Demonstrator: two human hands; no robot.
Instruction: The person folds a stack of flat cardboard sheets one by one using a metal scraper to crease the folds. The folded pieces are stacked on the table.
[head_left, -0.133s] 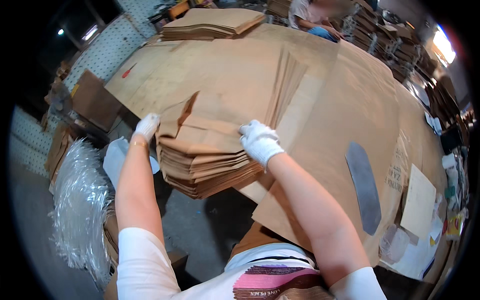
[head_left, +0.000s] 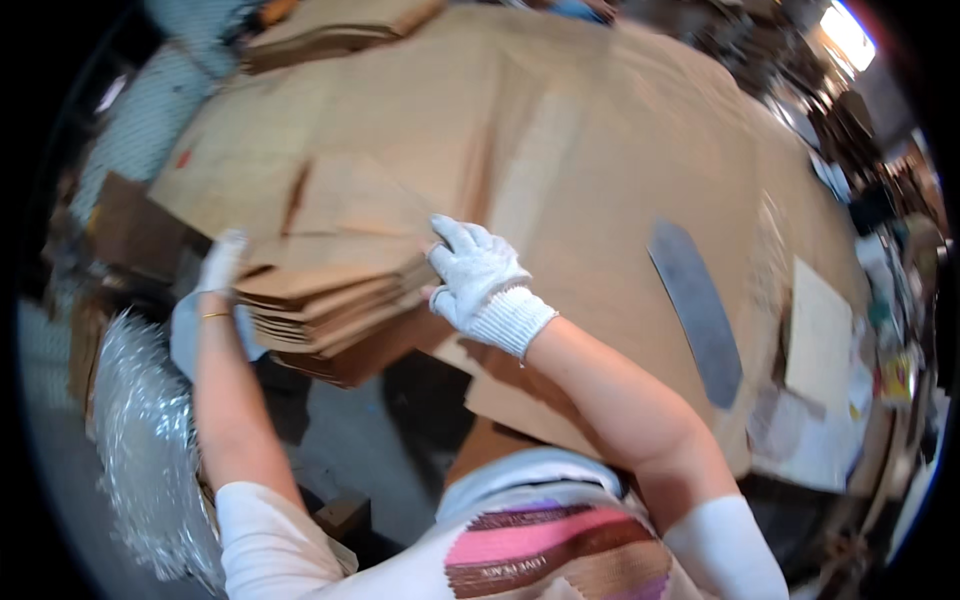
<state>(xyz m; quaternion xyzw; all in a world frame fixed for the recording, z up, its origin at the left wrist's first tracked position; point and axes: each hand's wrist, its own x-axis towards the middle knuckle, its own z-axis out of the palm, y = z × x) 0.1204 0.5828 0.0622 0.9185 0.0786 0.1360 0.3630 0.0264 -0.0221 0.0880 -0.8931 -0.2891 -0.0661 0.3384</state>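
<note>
A stack of brown kraft paper bags (head_left: 335, 315) hangs partly over the near edge of the table, its folded ends fanned toward me. My left hand (head_left: 222, 262), in a white knit glove, is at the stack's left edge; motion smears its fingers. At the right edge is my right hand (head_left: 480, 270), gloved too, with fingers apart and bare fingertips showing beside the paper. The top bag has a dark open fold (head_left: 297, 198) on its upper side.
Brown paper sheeting (head_left: 600, 230) covers the table's right side, carrying a grey strip with angled ends (head_left: 697, 310). Another brown stack (head_left: 340, 30) lies at the far left. Clear plastic wrapping (head_left: 145, 450) stands at the lower left. A pale card (head_left: 818, 330) lies at the right.
The view has shifted, so the table sits further up and left. My right hand's fingers have spread from a closed hold at the bag's edge. The left hand stays at the left edge.
</note>
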